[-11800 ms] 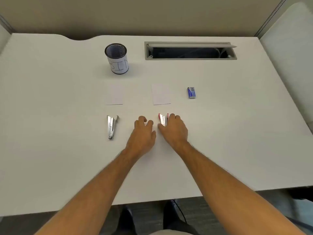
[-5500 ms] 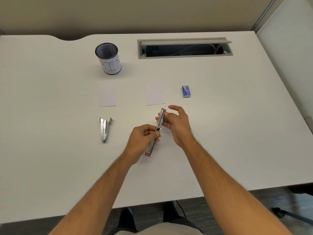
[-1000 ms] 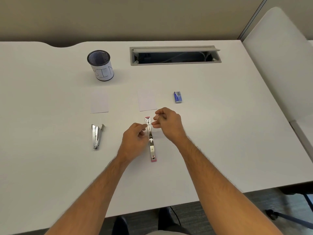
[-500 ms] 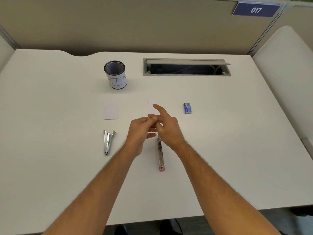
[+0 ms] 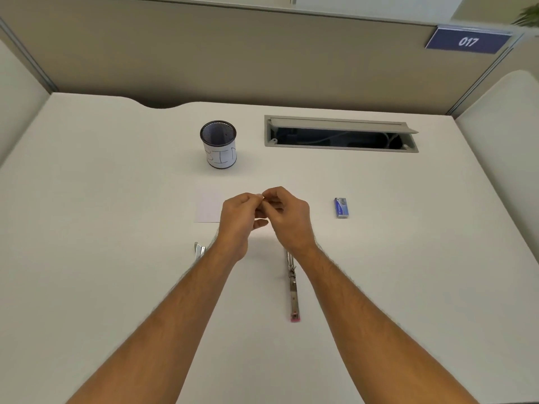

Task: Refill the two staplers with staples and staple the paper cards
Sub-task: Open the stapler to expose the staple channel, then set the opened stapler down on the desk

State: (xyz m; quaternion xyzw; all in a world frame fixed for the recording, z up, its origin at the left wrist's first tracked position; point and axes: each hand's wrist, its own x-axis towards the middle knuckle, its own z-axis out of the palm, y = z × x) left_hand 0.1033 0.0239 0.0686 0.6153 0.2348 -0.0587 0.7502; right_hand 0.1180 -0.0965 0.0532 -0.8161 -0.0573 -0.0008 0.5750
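Staplers first, from the head camera: the opened stapler (image 5: 292, 287) lies flat on the desk (image 5: 116, 228), long axis running toward and away from the person, near end pink, far end hidden under the right wrist. Left hand (image 5: 237, 220) and right hand (image 5: 287, 218) meet fingertip to fingertip above it, fingers curled, pinching something tiny; what it is, I cannot tell. The second stapler (image 5: 199, 249) peeks out beside the left forearm. The staple box (image 5: 341, 207) sits out right, nearer the right hand.

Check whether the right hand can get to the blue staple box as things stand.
Probably yes. The blue staple box lies alone on the desk, right of the right hand, with nothing between, though its fingers are busy against the left hand.
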